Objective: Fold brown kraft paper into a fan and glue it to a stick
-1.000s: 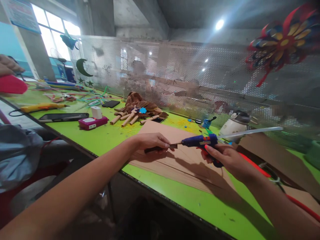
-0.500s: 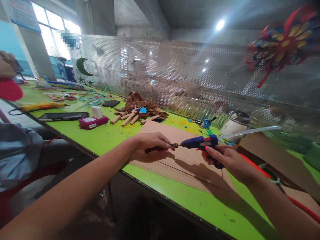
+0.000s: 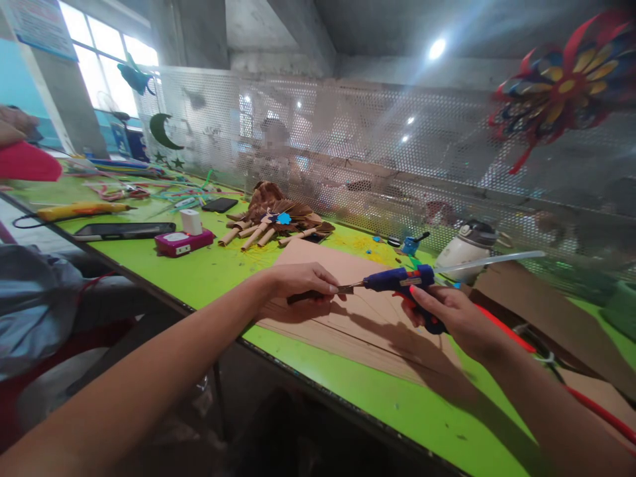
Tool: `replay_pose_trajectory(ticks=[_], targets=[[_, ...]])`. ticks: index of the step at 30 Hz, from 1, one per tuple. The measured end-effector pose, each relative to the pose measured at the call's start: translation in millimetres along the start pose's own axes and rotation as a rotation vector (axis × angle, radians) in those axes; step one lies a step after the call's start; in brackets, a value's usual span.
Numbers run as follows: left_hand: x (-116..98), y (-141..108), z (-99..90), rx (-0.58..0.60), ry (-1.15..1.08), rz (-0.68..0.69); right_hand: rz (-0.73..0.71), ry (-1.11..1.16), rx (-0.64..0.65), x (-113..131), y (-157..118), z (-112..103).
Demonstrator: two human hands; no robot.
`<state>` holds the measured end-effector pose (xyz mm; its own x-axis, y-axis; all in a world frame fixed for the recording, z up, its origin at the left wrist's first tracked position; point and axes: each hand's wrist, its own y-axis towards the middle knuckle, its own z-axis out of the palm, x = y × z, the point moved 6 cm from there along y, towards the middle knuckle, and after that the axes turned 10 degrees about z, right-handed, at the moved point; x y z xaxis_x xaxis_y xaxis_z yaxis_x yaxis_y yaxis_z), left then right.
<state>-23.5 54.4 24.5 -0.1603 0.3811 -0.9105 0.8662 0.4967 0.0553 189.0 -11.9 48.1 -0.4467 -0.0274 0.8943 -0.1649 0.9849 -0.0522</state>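
Observation:
My left hand (image 3: 308,285) is closed around a thin dark brown strip (image 3: 346,289), whose short end sticks out to the right past the fingertips. The rest of the strip shows below the palm, partly hidden by the fingers. In my right hand (image 3: 444,305) is a blue hot glue gun (image 3: 400,278), its nozzle pointing left close to the strip's end. A long translucent glue stick juts from the gun's back. Both hands are above a sheet of brown cardboard (image 3: 308,255) on the green table (image 3: 348,387).
Brown paper rolls (image 3: 258,235) lie behind the cardboard, near a brown bundle. To the left are a magenta power socket (image 3: 181,244), a phone (image 3: 126,230) and a yellow tool (image 3: 82,211). A white jug (image 3: 464,248) stands at the right, before a perforated metal screen (image 3: 348,132). Another person's hand (image 3: 17,126) is far left.
The glue gun's nozzle has drawn back slightly from the strip's end. My left hand stays nearly still. At far left, the other person's pink item has shifted right.

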Motion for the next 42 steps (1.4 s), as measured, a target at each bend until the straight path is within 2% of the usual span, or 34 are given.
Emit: replay_pose_trajectory(ticks=[8, 15, 22, 30, 42], targets=[[-3.5, -1.1, 1.8, -0.014, -0.013, -0.008, -0.029, -0.044, 0.051, 2.7, -2.3, 2.6], [-2.3, 0.5, 2.9, 0.004, 0.009, -0.020, -0.016, -0.063, 0.020, 3.1, -0.1, 9.5], [0.7, 1.0, 1.7, 0.005, -0.013, 0.001, -0.024, 0.008, 0.021, -0.6, 2.2, 5.5], [1.6, 1.0, 1.0, -0.012, -0.011, -0.011, -0.021, -0.039, 0.021, 2.1, -0.4, 3.2], [2.7, 2.0, 2.9, 0.022, -0.023, -0.029, -0.032, -0.079, -0.014, 1.5, 2.3, 7.2]])
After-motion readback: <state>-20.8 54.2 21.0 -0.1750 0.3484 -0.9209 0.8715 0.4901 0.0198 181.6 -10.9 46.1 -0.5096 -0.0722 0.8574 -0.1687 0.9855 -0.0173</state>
